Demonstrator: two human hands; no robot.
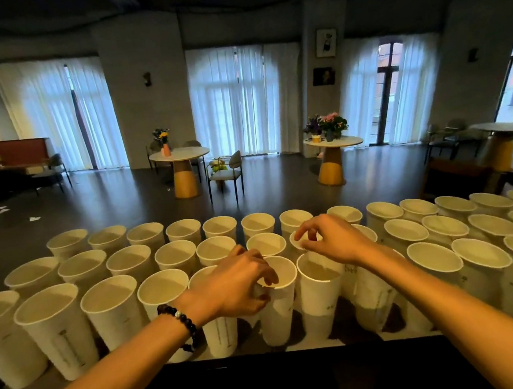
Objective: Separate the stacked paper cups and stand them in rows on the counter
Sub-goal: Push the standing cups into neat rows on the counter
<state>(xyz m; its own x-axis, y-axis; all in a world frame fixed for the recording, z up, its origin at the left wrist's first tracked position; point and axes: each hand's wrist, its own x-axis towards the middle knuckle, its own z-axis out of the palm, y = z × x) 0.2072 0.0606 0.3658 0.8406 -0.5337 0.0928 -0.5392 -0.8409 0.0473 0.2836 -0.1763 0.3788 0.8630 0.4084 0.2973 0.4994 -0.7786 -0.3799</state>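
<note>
At six o'clock the dark front edge of the worktop [299, 354] lies nearest, and just past it the left hand [243, 287] curls over the rim of a front-row cup [277, 300], fingertips hooked inside. The right hand [327, 240], at one o'clock from it, pinches the rim of a second-row cup [302, 240]. Three rows of cups already stand upright; each cup is best lifted straight up and steadied, then set level in line without nudging neighbours.

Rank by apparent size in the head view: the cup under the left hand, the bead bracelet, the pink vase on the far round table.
1. Cup
2. Bracelet
3. Vase, but its distance makes true size unsure.
</note>
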